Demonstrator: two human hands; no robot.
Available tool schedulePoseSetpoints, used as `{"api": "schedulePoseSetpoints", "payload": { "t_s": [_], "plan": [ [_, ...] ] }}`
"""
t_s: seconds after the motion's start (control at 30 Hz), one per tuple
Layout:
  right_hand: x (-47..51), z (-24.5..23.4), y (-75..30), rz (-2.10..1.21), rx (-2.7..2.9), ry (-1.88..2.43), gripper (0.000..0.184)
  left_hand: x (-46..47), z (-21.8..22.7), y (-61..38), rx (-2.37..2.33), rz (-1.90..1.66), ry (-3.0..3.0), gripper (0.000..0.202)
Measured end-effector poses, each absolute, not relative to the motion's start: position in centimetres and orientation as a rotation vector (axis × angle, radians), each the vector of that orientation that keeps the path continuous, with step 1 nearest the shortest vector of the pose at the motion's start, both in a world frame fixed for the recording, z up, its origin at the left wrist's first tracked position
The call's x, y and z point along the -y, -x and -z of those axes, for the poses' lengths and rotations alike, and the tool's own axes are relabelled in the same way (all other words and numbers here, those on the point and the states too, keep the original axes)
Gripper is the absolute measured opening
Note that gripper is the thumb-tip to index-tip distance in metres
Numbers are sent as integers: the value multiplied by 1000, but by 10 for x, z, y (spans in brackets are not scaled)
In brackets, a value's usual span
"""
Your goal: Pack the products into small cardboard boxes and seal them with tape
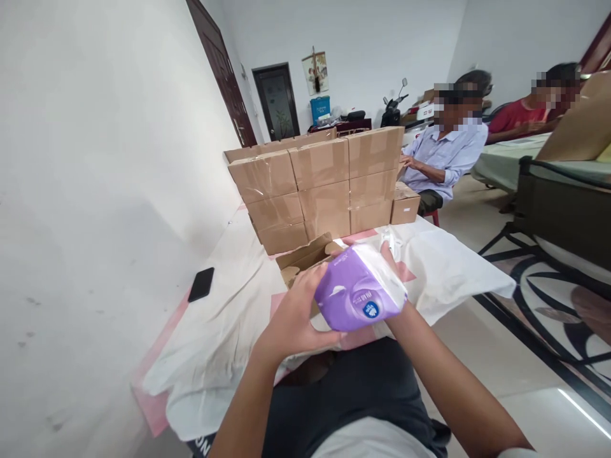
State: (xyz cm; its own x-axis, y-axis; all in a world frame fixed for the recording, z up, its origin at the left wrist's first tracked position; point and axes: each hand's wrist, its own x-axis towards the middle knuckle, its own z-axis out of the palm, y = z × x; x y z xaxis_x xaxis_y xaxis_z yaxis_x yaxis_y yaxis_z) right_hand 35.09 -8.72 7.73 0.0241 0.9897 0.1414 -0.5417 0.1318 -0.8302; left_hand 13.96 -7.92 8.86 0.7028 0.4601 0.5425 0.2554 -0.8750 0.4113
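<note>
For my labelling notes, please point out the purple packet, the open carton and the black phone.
Purple packet (357, 289), head view: on its printed face.
Open carton (306, 256), head view: on its far side.
Black phone (201, 284), head view: on its dark face.

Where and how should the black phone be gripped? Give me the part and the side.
Pinch the phone by its two long edges, probably best from above and the right: it lies flat, so its edges offer the grip, and the wall rises on its left.

The left grip curves, thumb spread from fingers; the right grip is mostly hidden, forearms angled inward.
</note>
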Motion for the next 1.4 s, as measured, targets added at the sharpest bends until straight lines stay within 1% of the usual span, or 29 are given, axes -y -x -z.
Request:
{"api": "schedulePoseSetpoints", "payload": {
  "t_s": [0.07,0.13,0.2,0.27,0.3,0.37,0.4,0.47,0.53,0.6,0.63,0.67,0.73,0.77,0.83,0.97,1.03,1.1,1.2,1.27,1.33,1.4],
  "plan": [
    [96,-65,-343,-1206,700,685,72,77,-84,-144,-600,-1083,-2632,110],
    [110,-50,-333,-1000,585,728,56,75,-74,-150,-659,-1287,-2675,107],
    [125,-35,-322,-811,610,758,46,76,-63,-159,-739,-1495,-2736,102],
    [137,-24,-315,-742,749,779,43,79,-53,-171,-793,-1635,-2824,88],
    [141,-22,-314,-748,804,795,45,82,-50,-177,-796,-1673,-2869,80],
    [143,-23,-319,-784,838,830,52,89,-46,-185,-727,-1647,-2952,65],
    [141,-26,-325,-786,824,847,52,91,-46,-187,-649,-1581,-2979,61],
    [133,-37,-338,-705,772,861,52,92,-48,-184,-532,-1454,-2950,62],
    [122,-52,-350,-572,745,837,56,84,-47,-173,-690,-1437,-2804,69],
    [110,-69,-358,-513,743,765,61,69,-40,-157,-1067,-1465,-2568,72],
    [104,-78,-359,-534,754,718,62,61,-35,-149,-1221,-1430,-2469,68],
    [98,-87,-360,-578,763,673,61,53,-28,-141,-1295,-1371,-2413,59],
    [86,-102,-361,-696,763,610,56,41,-13,-129,-1261,-1224,-2386,36],
    [79,-107,-362,-761,761,594,55,37,-6,-125,-1204,-1168,-2377,31],
    [65,-114,-364,-904,778,578,57,33,7,-119,-1106,-1089,-2363,38],
    [44,-112,-367,-1157,877,554,78,32,21,-115,-1030,-961,-2386,63],
    [37,-107,-366,-1249,894,567,83,32,23,-113,-997,-930,-2380,70],
    [32,-101,-362,-1312,886,585,78,31,24,-112,-970,-922,-2374,73],
    [24,-93,-354,-1323,858,606,61,32,24,-111,-938,-916,-2373,75],
    [19,-88,-350,-1322,860,629,53,33,25,-111,-925,-926,-2367,77],
    [15,-82,-349,-1310,921,674,54,34,26,-112,-917,-944,-2363,78],
    [11,-76,-352,-1249,1074,752,60,34,27,-112,-908,-964,-2358,77]
  ]
}}
